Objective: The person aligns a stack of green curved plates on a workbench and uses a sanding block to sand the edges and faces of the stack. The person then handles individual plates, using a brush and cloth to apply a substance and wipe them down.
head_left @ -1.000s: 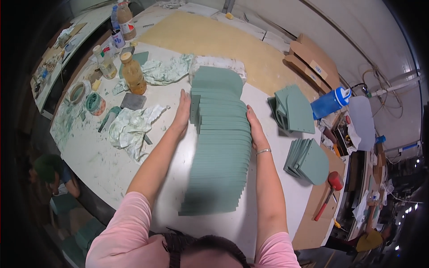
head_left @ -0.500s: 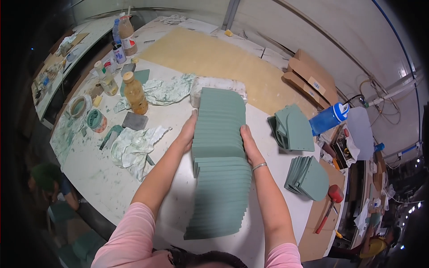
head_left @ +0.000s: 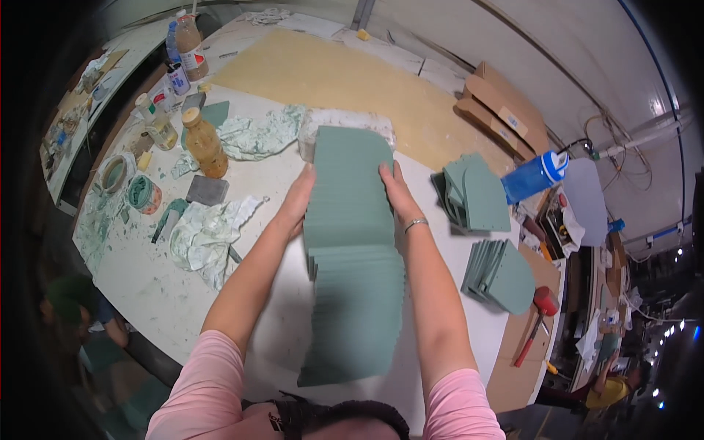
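Observation:
A long row of thin green panels (head_left: 350,227) with rounded corners leans in layers down the middle of the table. Two groups overlap, the nearer one (head_left: 353,323) sloping toward me. My left hand (head_left: 297,196) presses along the left edges of the farther group, its fingertips partly hidden. On the opposite side, my right hand (head_left: 400,192) bears on the right edges, thumb near the top. Both hands clasp the stack between them. Behind its far end lies a white wrapped block (head_left: 381,128).
Two smaller piles of green panels (head_left: 480,194) (head_left: 506,275) stand at right, near a blue bottle (head_left: 534,177) and a red mallet (head_left: 544,302). On the left are a crumpled cloth (head_left: 209,238), a grey block (head_left: 207,190), a filler tub (head_left: 144,194) and an amber bottle (head_left: 204,143).
My right hand has slid farther up along the stack's right side. The left hand keeps about the same place on the panels. The whole view has shifted slightly.

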A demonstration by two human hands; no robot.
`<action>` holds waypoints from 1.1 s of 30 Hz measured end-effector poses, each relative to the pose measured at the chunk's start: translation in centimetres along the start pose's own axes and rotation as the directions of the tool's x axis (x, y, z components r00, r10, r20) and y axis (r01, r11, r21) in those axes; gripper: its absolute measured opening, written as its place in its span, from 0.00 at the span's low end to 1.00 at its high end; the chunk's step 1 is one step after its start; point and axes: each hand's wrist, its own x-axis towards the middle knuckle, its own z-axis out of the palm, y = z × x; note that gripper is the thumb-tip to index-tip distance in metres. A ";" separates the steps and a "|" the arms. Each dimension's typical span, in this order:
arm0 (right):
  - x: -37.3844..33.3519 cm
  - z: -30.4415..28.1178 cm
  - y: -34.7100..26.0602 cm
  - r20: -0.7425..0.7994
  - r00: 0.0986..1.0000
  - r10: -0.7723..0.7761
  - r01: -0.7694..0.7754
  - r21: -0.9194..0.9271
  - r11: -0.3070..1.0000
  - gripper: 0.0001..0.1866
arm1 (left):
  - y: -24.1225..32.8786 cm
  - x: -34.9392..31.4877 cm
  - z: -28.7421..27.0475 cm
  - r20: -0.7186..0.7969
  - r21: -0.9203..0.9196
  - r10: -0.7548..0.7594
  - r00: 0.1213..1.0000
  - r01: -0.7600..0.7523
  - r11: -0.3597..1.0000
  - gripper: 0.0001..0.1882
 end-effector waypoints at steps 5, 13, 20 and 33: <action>-9.6 -5.3 3.4 0.067 0.990 -0.120 0.120 0.013 0.993 0.52 | -2.1 -8.0 0.1 -0.127 0.387 0.237 0.963 -0.172 0.906 0.43; -18.9 -1.3 9.6 0.068 0.979 -0.190 0.166 0.263 0.950 0.48 | -7.3 -18.3 2.3 -0.092 0.485 0.316 0.944 -0.235 0.842 0.36; -19.5 0.3 8.5 -0.008 0.991 -0.134 0.127 0.383 0.915 0.43 | -6.6 -16.5 5.6 -0.053 0.368 0.366 0.929 -0.322 0.872 0.35; -19.3 2.1 7.5 -0.057 0.998 -0.033 0.047 0.271 0.961 0.42 | -5.7 -16.3 5.1 -0.318 0.238 0.131 0.939 -0.055 0.970 0.37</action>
